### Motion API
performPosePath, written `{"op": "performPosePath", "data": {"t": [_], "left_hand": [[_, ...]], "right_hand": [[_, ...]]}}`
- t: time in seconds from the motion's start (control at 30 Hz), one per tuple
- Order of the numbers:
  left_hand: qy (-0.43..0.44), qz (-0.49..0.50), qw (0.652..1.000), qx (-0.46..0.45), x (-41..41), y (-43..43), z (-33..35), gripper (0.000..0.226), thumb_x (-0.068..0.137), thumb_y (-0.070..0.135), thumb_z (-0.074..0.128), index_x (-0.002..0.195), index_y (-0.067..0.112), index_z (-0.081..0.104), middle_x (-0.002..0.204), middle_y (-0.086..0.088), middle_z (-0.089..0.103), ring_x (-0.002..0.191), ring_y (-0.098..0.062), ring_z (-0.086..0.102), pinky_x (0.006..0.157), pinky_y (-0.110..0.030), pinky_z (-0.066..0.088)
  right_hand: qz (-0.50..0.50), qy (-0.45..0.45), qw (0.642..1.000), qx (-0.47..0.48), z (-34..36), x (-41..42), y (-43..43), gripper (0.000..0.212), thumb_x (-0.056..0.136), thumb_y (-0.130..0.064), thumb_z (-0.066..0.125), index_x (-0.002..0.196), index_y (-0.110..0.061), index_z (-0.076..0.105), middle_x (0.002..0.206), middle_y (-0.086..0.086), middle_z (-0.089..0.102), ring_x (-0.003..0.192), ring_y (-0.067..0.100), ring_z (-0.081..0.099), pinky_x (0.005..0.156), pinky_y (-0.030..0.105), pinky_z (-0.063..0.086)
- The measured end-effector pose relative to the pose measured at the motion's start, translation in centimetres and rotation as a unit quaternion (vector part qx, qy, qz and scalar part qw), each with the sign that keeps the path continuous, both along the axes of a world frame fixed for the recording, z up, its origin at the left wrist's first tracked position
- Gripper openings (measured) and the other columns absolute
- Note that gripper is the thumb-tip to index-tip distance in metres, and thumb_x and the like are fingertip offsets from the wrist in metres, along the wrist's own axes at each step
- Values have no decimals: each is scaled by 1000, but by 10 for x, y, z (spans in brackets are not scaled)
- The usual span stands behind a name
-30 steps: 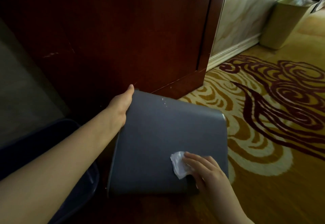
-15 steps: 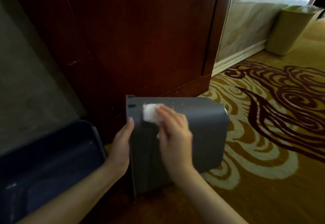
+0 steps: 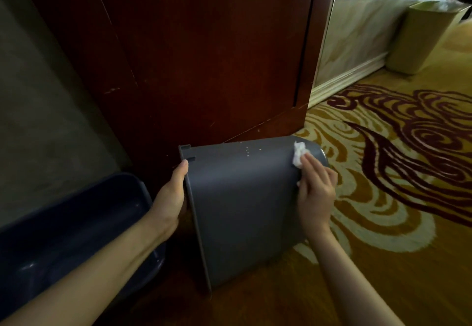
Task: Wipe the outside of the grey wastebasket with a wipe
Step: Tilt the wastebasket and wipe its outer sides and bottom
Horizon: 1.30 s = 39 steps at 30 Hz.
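Wastebasket (image 3: 242,210) between hands, tub (image 3: 76,223) left.

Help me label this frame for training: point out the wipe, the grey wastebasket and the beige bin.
wipe (image 3: 298,154), head view, on the crumpled white part above the fingers.
grey wastebasket (image 3: 242,198), head view, mid side wall.
beige bin (image 3: 419,36), head view, front wall.

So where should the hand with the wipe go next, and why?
Probably a short slide back toward the little pale specks near the top edge. The right hand presses the wipe on the grey wastebasket at its closed, rounded end, and the specks sit just beside it, unwiped. The left hand holds the open rim, so the basket should stay put.
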<state>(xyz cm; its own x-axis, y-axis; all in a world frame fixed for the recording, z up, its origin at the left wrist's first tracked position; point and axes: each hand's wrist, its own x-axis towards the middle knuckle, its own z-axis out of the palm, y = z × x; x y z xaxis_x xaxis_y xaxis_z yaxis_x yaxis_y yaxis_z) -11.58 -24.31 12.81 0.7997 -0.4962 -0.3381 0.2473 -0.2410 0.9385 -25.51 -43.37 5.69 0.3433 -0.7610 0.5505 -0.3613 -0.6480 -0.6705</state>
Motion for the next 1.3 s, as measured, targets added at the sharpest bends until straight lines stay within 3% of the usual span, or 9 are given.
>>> {"op": "performPosePath", "data": {"t": [0.23, 0.33, 0.43, 0.5, 0.73, 0.9, 1.07, 1.17, 1.3], "left_hand": [[108, -33, 991, -72, 12, 9, 8, 31, 75, 24, 53, 104, 16, 61, 77, -6, 76, 78, -24, 69, 63, -36, 52], [176, 29, 976, -127, 15, 2, 16, 32, 79, 20, 54, 109, 14, 60, 91, -10, 73, 80, -24, 71, 64, -38, 52], [190, 65, 976, -89, 8, -14, 26, 27, 92, 34, 47, 98, 14, 64, 83, -14, 74, 82, -27, 67, 63, -39, 51], [197, 87, 975, -61, 4, -24, 30, 33, 96, 32, 42, 96, 7, 62, 80, -15, 70, 73, -25, 63, 61, -37, 48], [175, 118, 976, -49, 1, -26, 20, 36, 93, 21, 49, 127, 12, 51, 111, -13, 61, 81, -26, 60, 56, -40, 45], [160, 70, 981, -83, -11, -30, 25, 28, 94, 23, 46, 120, 22, 55, 94, -7, 63, 84, -26, 61, 65, -44, 48], [142, 36, 984, -106, -3, -25, 20, 29, 92, 26, 47, 120, 26, 57, 104, -5, 67, 91, -24, 65, 61, -41, 49], [143, 12, 980, -135, 4, -17, 8, 28, 92, 29, 47, 116, 33, 60, 105, -2, 73, 91, -23, 71, 64, -41, 53], [179, 2, 973, -150, -8, -15, -15, 33, 92, 24, 47, 122, 35, 56, 114, -1, 69, 98, -23, 67, 68, -43, 52]], "right_hand": [[-98, -17, 993, 70, 24, 0, -2, 31, 90, -3, 51, 119, -6, 60, 122, 10, 62, 116, 24, 51, 94, 19, 30], [98, 26, 995, -5, 54, 21, 38, 33, 85, 2, 54, 116, -8, 62, 121, 9, 61, 116, 25, 48, 95, 31, 38], [315, 147, 934, -85, 77, 43, 62, 31, 90, -3, 47, 117, -9, 63, 124, 7, 61, 110, 25, 46, 92, 29, 38], [351, 206, 905, -121, 82, 46, 58, 32, 92, -3, 45, 118, -10, 62, 125, 6, 61, 106, 26, 47, 91, 27, 35], [146, 186, 971, 27, 61, -1, 1, 27, 93, -7, 48, 113, -13, 65, 120, 2, 64, 114, 18, 49, 93, 20, 28], [-16, 158, 981, 114, 43, -44, -40, 27, 91, -5, 50, 113, -11, 65, 121, 5, 64, 118, 20, 49, 99, 36, 39], [-133, 82, 977, 146, 40, -55, -44, 26, 90, -4, 50, 111, -6, 65, 116, 10, 66, 111, 25, 56, 99, 45, 44], [-129, 8, 986, 107, 51, -39, -17, 26, 88, -7, 54, 111, -11, 65, 116, 6, 65, 110, 18, 56, 94, 32, 45], [25, -14, 999, 32, 72, 14, 41, 29, 86, -4, 55, 112, -14, 64, 116, 2, 63, 108, 11, 48, 86, 14, 31]]}}
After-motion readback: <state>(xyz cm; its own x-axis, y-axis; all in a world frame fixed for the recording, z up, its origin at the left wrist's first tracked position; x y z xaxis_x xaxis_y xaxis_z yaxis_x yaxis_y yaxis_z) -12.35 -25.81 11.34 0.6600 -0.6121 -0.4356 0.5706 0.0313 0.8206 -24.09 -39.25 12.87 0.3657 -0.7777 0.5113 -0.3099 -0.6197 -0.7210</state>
